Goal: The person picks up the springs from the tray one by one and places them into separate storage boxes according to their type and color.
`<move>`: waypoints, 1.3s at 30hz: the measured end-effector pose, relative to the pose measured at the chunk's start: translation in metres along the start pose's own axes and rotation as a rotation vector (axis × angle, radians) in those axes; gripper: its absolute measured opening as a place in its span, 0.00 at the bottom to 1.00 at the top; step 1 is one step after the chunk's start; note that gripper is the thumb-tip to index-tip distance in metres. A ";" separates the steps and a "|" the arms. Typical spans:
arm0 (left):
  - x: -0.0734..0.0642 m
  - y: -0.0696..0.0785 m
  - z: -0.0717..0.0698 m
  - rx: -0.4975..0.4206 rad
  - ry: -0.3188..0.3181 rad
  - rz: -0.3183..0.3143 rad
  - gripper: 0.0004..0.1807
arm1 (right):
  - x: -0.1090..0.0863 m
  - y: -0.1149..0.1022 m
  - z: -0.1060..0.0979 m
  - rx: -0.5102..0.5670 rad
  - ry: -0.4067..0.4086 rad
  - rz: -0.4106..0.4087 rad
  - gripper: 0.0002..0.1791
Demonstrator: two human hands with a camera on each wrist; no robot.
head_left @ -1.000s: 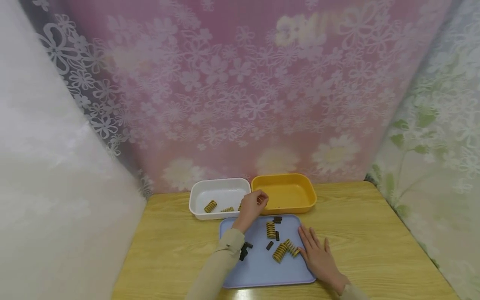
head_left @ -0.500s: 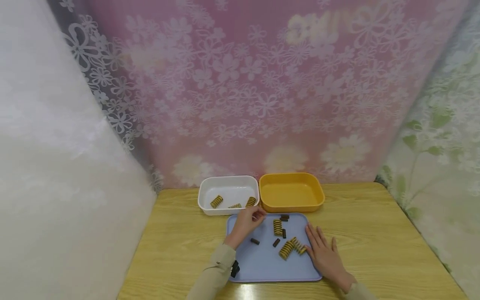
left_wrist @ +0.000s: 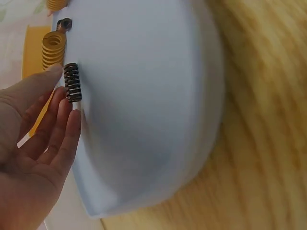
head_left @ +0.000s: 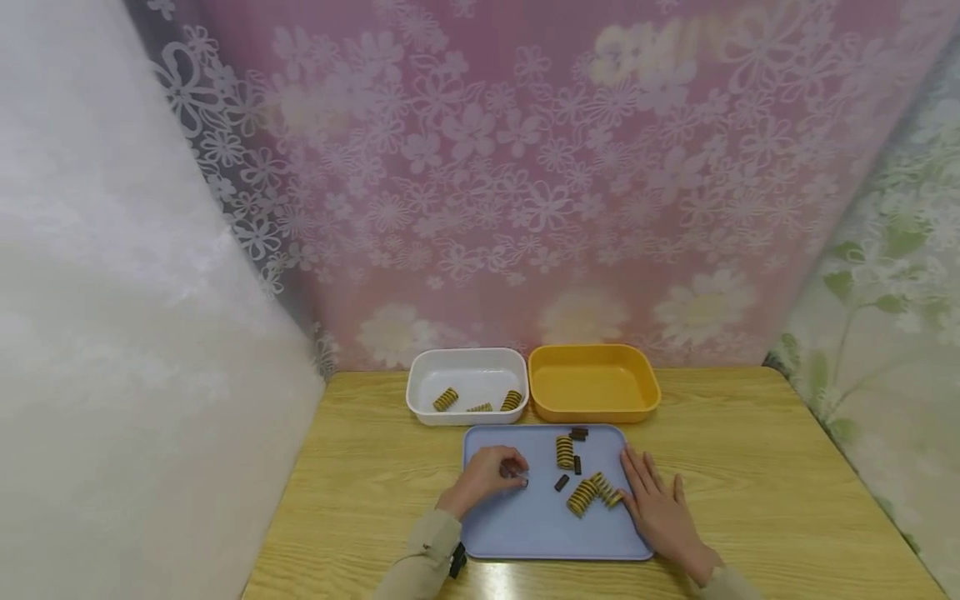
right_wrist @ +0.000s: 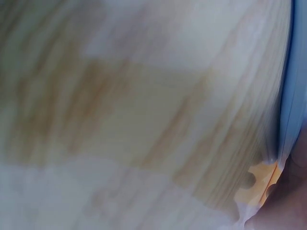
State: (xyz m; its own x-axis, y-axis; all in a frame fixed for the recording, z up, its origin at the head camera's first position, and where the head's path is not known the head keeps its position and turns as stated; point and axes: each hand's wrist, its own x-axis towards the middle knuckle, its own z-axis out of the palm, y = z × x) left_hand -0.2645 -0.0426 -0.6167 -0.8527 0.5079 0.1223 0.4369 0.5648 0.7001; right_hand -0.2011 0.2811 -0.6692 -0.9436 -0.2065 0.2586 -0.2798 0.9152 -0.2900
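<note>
In the head view my left hand [head_left: 483,479] is low over the left part of the blue tray [head_left: 555,537], fingertips right at a small dark spring [head_left: 525,482]. The left wrist view shows that dark spring [left_wrist: 73,82] lying on the tray, with my thumb and relaxed fingers [left_wrist: 69,139] close beside its left side. My right hand [head_left: 663,517] rests flat with fingers spread along the tray's right edge. Three larger yellow springs [head_left: 565,452] and several small dark springs [head_left: 562,482] lie on the tray's right half.
Behind the blue tray stand a white container [head_left: 427,417] holding three yellow springs [head_left: 446,399] and, right beside it, a yellow container [head_left: 592,415]. All sit on a wooden table [head_left: 360,483] with patterned curtains [head_left: 480,208] behind and at both sides.
My left hand has come back from above the white container's front right corner, down to the dark spring on the tray. A yellow spring now shows in that corner. My right hand has stayed put.
</note>
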 end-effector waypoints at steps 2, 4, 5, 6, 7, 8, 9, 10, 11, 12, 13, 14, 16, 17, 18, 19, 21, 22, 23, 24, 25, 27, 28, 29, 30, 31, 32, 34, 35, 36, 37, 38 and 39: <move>-0.002 -0.001 0.002 0.021 -0.012 0.009 0.10 | 0.000 -0.001 -0.002 -0.008 -0.001 -0.002 0.33; -0.003 -0.002 0.004 0.037 -0.015 0.019 0.10 | 0.001 -0.002 -0.004 -0.021 -0.017 0.003 0.33; -0.004 -0.002 0.005 0.045 -0.012 0.023 0.10 | 0.001 -0.003 -0.006 -0.026 -0.028 0.006 0.33; -0.004 -0.002 0.005 0.051 -0.007 0.025 0.10 | 0.001 -0.003 -0.007 -0.032 -0.040 0.010 0.33; -0.004 -0.001 0.006 0.052 -0.001 0.023 0.09 | 0.002 -0.004 -0.007 -0.038 -0.055 0.014 0.33; -0.004 -0.001 0.007 0.046 0.004 0.021 0.09 | 0.002 -0.004 -0.008 -0.040 -0.058 0.014 0.34; -0.004 -0.001 0.007 0.045 0.011 0.019 0.09 | 0.003 -0.004 -0.008 -0.039 -0.064 0.015 0.34; -0.003 -0.001 0.008 0.041 0.016 0.015 0.08 | 0.003 -0.004 -0.009 -0.038 -0.066 0.016 0.34; -0.002 0.000 0.009 0.043 0.023 0.010 0.08 | 0.003 -0.003 -0.008 -0.037 -0.067 0.017 0.34; -0.001 -0.001 0.010 0.043 0.029 0.007 0.08 | 0.003 -0.003 -0.008 -0.037 -0.067 0.016 0.34; 0.000 -0.001 0.010 0.045 0.037 0.006 0.08 | 0.003 -0.002 -0.007 -0.037 -0.062 0.014 0.34; 0.001 -0.001 0.011 0.047 0.044 0.006 0.08 | 0.003 -0.002 -0.007 -0.036 -0.059 0.013 0.34; 0.004 0.001 0.010 0.038 0.064 0.002 0.08 | 0.003 -0.001 -0.006 -0.036 -0.047 0.007 0.34; 0.005 0.002 0.008 0.036 0.077 0.003 0.07 | 0.002 -0.001 -0.005 -0.038 -0.038 0.002 0.34; 0.007 0.003 0.007 0.029 0.090 0.001 0.07 | 0.002 -0.001 -0.005 -0.039 -0.028 -0.004 0.33; 0.008 0.005 0.005 0.021 0.102 0.000 0.08 | 0.002 -0.002 -0.005 -0.038 -0.016 -0.009 0.33; 0.011 0.009 0.000 0.013 0.124 0.002 0.08 | 0.002 -0.003 -0.006 -0.039 -0.001 -0.017 0.33; 0.013 0.012 -0.003 0.016 0.131 0.000 0.08 | 0.001 -0.003 -0.007 -0.040 0.003 -0.020 0.33; 0.014 0.014 -0.005 0.018 0.136 -0.003 0.08 | 0.001 -0.003 -0.007 -0.042 0.003 -0.022 0.33; 0.015 0.016 -0.008 0.018 0.139 -0.005 0.08 | 0.001 -0.004 -0.007 -0.043 0.003 -0.021 0.33; 0.016 0.018 -0.010 0.017 0.138 -0.004 0.08 | 0.000 -0.005 -0.008 -0.044 0.001 -0.019 0.33; 0.018 0.021 -0.014 0.017 0.135 -0.002 0.08 | -0.001 -0.005 -0.008 -0.043 0.001 -0.017 0.33; 0.019 0.023 -0.016 0.017 0.132 -0.001 0.08 | -0.002 -0.005 -0.008 -0.043 0.004 -0.017 0.33; 0.019 0.024 -0.018 0.010 0.129 0.003 0.08 | -0.002 -0.005 -0.007 -0.042 0.006 -0.017 0.33; 0.020 0.025 -0.019 0.009 0.126 0.010 0.08 | -0.003 -0.005 -0.006 -0.034 0.010 -0.015 0.33; 0.021 0.026 -0.021 0.006 0.124 0.015 0.08 | -0.003 -0.004 -0.006 -0.030 0.020 -0.016 0.33; 0.022 0.026 -0.022 0.002 0.123 0.022 0.08 | -0.004 -0.004 -0.005 -0.028 0.024 -0.017 0.33; 0.025 0.027 -0.023 -0.003 0.124 0.026 0.08 | -0.004 -0.004 -0.004 -0.024 0.021 -0.013 0.33; 0.027 0.027 -0.024 -0.006 0.127 0.026 0.08 | -0.005 -0.004 -0.004 -0.022 0.013 -0.007 0.33; 0.029 0.027 -0.024 -0.007 0.134 0.025 0.08 | -0.005 -0.005 -0.004 -0.020 0.002 0.000 0.33; 0.031 0.027 -0.025 -0.009 0.142 0.020 0.08 | -0.005 -0.005 -0.004 -0.025 -0.009 0.005 0.33; 0.034 0.027 -0.025 -0.006 0.158 0.021 0.09 | -0.005 -0.005 -0.004 -0.028 -0.028 0.013 0.33; 0.036 0.027 -0.026 0.003 0.173 0.017 0.08 | -0.005 -0.006 -0.003 -0.028 -0.042 0.020 0.34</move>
State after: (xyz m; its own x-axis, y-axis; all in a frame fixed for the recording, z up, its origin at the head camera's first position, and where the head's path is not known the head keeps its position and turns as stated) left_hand -0.2912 -0.0258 -0.5757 -0.8818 0.3977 0.2536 0.4520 0.5591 0.6951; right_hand -0.1940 0.2777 -0.6654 -0.9557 -0.2022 0.2138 -0.2565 0.9285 -0.2686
